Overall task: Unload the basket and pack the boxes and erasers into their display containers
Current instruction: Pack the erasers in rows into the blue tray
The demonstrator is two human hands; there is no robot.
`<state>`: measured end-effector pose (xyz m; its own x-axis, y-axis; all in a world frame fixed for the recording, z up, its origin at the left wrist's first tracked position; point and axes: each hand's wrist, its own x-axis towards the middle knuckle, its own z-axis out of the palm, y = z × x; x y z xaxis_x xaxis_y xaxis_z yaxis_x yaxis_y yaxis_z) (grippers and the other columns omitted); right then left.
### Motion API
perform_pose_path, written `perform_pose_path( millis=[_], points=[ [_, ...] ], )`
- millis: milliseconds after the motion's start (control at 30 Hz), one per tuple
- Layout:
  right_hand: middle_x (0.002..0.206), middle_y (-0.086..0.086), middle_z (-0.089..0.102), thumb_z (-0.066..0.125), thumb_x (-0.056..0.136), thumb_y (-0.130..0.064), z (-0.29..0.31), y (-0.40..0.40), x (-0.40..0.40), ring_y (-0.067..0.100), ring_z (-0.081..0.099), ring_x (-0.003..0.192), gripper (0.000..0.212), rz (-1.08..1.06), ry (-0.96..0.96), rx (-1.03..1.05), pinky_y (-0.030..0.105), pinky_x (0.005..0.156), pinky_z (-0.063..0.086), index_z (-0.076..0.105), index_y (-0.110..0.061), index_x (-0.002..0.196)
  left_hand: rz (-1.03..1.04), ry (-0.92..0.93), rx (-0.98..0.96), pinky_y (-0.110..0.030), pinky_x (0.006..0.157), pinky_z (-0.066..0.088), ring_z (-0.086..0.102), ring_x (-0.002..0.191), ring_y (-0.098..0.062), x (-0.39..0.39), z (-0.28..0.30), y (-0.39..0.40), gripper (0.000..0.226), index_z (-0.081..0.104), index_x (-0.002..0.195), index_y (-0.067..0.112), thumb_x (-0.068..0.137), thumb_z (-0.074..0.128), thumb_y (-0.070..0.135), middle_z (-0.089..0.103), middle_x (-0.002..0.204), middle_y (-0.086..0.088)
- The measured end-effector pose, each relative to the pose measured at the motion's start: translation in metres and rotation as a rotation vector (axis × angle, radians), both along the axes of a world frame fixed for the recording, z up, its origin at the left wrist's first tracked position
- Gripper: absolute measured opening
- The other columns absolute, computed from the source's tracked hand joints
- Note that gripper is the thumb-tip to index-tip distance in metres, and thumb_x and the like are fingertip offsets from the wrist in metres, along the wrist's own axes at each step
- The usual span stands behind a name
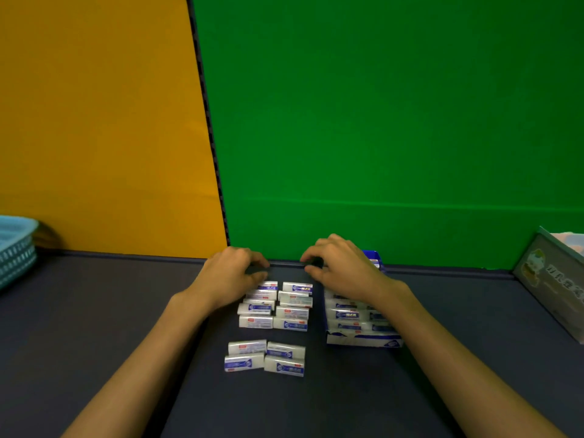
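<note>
Both hands hover with curled fingers at the far end of the white-and-blue wrapped erasers (275,306) grouped on the dark table (94,311); whether the left hand (232,273) or right hand (339,268) pinches anything is blurred. The right forearm hides part of the blue-and-white cardboard display box (363,338) of erasers. The teal plastic basket (15,248) is cut off at left.

The tabletop (94,311) looks matt, dark and smooth, perhaps cloth-covered. The erasers (275,308) at centre wear glossy printed paper sleeves over white rubber. At 3 o'clock their container (363,341) seems printed card. The basket (15,251) at 9 o'clock is perforated teal plastic. The backdrops (379,121) are matt.
</note>
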<state>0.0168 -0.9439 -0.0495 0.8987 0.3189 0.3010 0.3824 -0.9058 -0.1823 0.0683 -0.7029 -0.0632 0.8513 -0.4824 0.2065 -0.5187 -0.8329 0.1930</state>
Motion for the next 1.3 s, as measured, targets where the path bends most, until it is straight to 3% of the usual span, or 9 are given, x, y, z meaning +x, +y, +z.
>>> perform_pose_path(
  millis=[100,300,533,733,833,1033,1300],
  points=[
    [0.104,-0.009,0.068,0.063,0.094,-0.031,-0.004,0.011,0.001,0.015,0.050,0.102,0.019,0.017,0.039,-0.044,0.035,0.090,0.042,0.069,-0.029,0.112,0.001,0.015,0.001,-0.030,0.083,0.052,0.064,0.105,-0.012,0.000,-0.007,0.013,0.024,0.069,0.115,0.035,0.091,0.067,0.042,0.071,0.114,0.012],
    [0.105,-0.009,0.070,0.064,0.090,-0.013,-0.005,0.020,-0.002,0.010,0.058,0.098,0.025,0.034,0.116,-0.045,0.028,0.084,0.045,0.072,-0.026,0.109,-0.034,-0.001,-0.031,-0.025,0.067,0.048,0.064,0.084,-0.005,0.004,-0.011,0.013,0.011,0.073,0.096,0.038,0.090,0.069,0.030,0.073,0.093,0.017],
    [0.110,-0.010,0.070,0.066,0.093,-0.022,-0.010,0.021,-0.004,0.009,0.059,0.102,0.026,0.003,0.100,-0.063,0.032,0.090,0.040,0.072,-0.030,0.118,-0.112,-0.055,-0.010,-0.028,0.074,0.053,0.066,0.092,-0.009,0.009,-0.016,0.009,0.019,0.076,0.106,0.032,0.095,0.063,0.023,0.074,0.105,0.014],
    [0.108,-0.007,0.070,0.069,0.093,-0.031,-0.008,0.021,-0.002,0.012,0.058,0.100,0.030,-0.002,0.100,-0.096,0.029,0.081,0.032,0.070,-0.030,0.123,-0.165,-0.096,-0.008,-0.030,0.076,0.053,0.066,0.098,-0.011,0.011,-0.018,0.011,0.022,0.072,0.114,0.031,0.098,0.059,0.024,0.072,0.112,0.012],
    [0.109,-0.009,0.073,0.073,0.089,-0.033,-0.007,0.024,0.002,0.012,0.062,0.100,0.030,-0.020,0.109,-0.084,0.031,0.088,0.040,0.071,-0.028,0.119,-0.190,-0.127,-0.032,-0.030,0.072,0.052,0.065,0.095,-0.011,0.011,-0.019,0.011,0.023,0.070,0.114,0.032,0.099,0.056,0.022,0.073,0.109,0.010],
    [0.105,-0.011,0.072,0.074,0.087,-0.038,-0.011,0.027,0.009,0.009,0.060,0.098,0.029,-0.044,0.103,-0.097,0.034,0.095,0.040,0.071,-0.029,0.115,-0.305,-0.001,-0.100,-0.031,0.086,0.055,0.068,0.099,-0.011,0.020,-0.021,0.012,0.022,0.076,0.113,0.018,0.094,0.065,0.012,0.074,0.114,0.002],
    [0.112,-0.006,0.060,0.064,0.096,-0.028,-0.012,0.025,0.011,0.010,0.041,0.100,0.032,-0.027,0.045,-0.021,0.032,0.092,0.037,0.063,-0.022,0.128,-0.330,0.099,-0.017,-0.036,0.085,0.053,0.064,0.101,-0.013,0.027,-0.017,0.009,0.027,0.075,0.114,0.021,0.089,0.072,0.030,0.073,0.112,0.003]
  ],
)
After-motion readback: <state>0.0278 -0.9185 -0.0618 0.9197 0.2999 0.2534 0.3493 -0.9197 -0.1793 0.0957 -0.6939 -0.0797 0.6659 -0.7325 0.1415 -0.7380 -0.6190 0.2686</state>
